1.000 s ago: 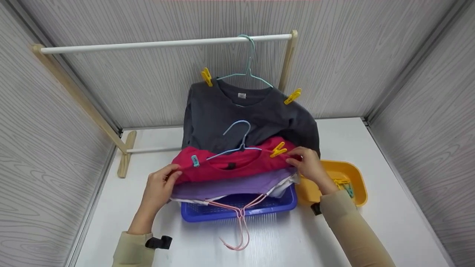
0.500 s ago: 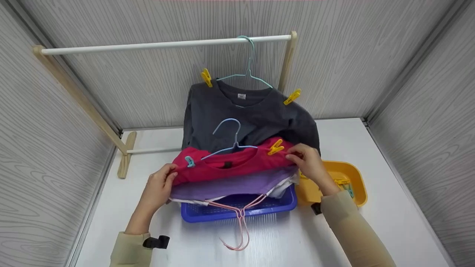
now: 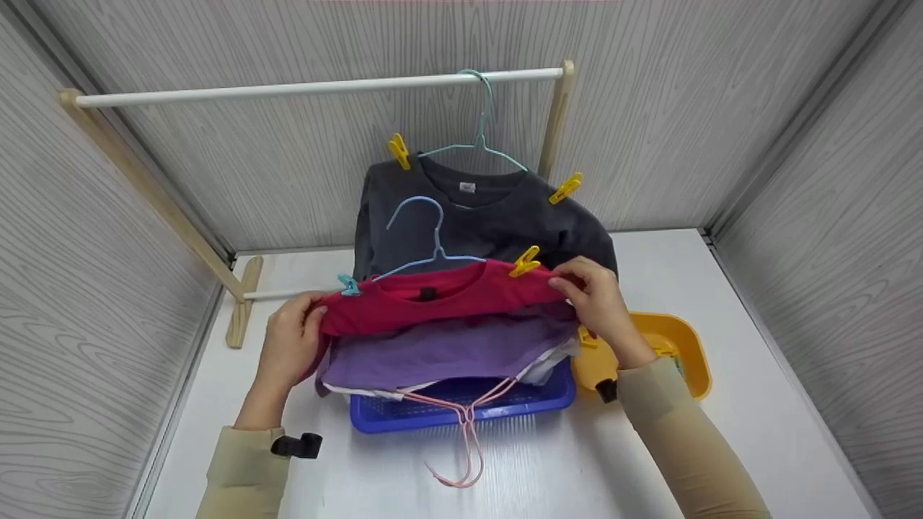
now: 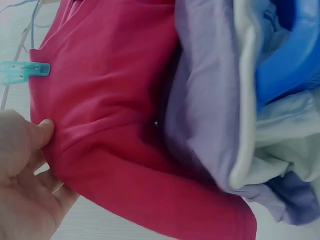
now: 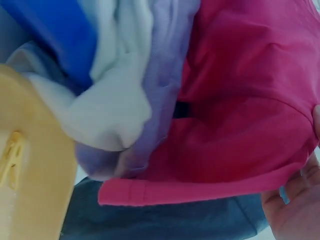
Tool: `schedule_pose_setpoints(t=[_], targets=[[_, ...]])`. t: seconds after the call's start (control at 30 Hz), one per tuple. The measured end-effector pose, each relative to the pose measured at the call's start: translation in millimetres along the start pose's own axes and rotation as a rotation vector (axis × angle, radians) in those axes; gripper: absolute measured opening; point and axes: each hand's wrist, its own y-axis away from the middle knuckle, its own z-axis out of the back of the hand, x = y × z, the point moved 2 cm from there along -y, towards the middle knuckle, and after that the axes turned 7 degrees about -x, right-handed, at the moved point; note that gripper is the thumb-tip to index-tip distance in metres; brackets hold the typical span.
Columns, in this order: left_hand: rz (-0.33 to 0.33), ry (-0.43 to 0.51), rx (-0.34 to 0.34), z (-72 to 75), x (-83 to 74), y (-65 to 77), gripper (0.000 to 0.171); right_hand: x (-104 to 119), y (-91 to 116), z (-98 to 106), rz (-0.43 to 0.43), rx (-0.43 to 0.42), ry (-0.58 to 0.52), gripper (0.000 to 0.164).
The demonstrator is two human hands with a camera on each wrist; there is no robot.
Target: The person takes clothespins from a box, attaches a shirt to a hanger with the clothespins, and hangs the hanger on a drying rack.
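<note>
Holding a crimson shirt (image 3: 461,306) by its two shoulders, a person in tan sleeves (image 3: 249,465) stretched it between both hands above a white table (image 3: 541,476). The left hand (image 3: 288,339) pinched one shoulder, thumb lying on the front of the fabric; the right hand (image 3: 595,299) pinched the opposite shoulder. A blue wire hanger (image 3: 439,252) sat in the neckline, its hook pointing upward. A turquoise clothespin (image 3: 349,285) was clipped near the left hand, and a yellow clothespin (image 3: 525,262) near the right.

Behind it, a dark grey shirt (image 3: 497,223) hung from a mint-green hanger (image 3: 482,137) hooked over the white rod (image 3: 288,89) of a drying rack (image 3: 155,197), with yellow clips (image 3: 566,188) at its shoulders.

Below the crimson shirt, a purple garment (image 3: 447,353) and white cloth (image 5: 112,115) lay across a blue basket (image 3: 519,412); pink hangers (image 3: 468,414) stuck out over its front rim toward the person. Beside the basket, on the right, stood a yellow tub (image 3: 699,353) with a yellow peg (image 5: 11,157) inside, partly hidden by the right forearm. In the left wrist view, a crimson sleeve drooped next to the purple garment.
</note>
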Motion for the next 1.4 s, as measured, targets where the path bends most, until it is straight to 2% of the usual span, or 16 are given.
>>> schedule_pose_setpoints(t=[0.2, 0.5, 0.67, 0.8, 1.0, 1.4], targets=[[-0.006, -0.028, -0.109, 0.3, -6.5, -27.8, 0.011, 6, -15, -6, 0.037, -0.075, 0.068, 0.009], [0.026, -0.073, -0.158, 0.8, -13.4, -65.6, 0.017, 21, -37, -6, 0.005, -0.183, 0.160, 0.012], [0.029, -0.069, -0.208, -0.3, -14.8, -82.3, 0.016, 26, -50, -4, -0.009, -0.217, 0.167, 0.012], [0.062, -0.055, -0.235, -0.6, -15.4, -92.8, 0.016, 29, -58, -2, -0.033, -0.218, 0.133, 0.012], [0.115, -0.061, -0.223, -1.4, -16.0, -106.5, 0.018, 34, -66, 1, -0.059, -0.222, 0.095, 0.013], [0.167, -0.127, -0.223, -4.6, -12.8, -124.3, 0.018, 40, -77, -1, -0.064, -0.235, 0.090, 0.014]])
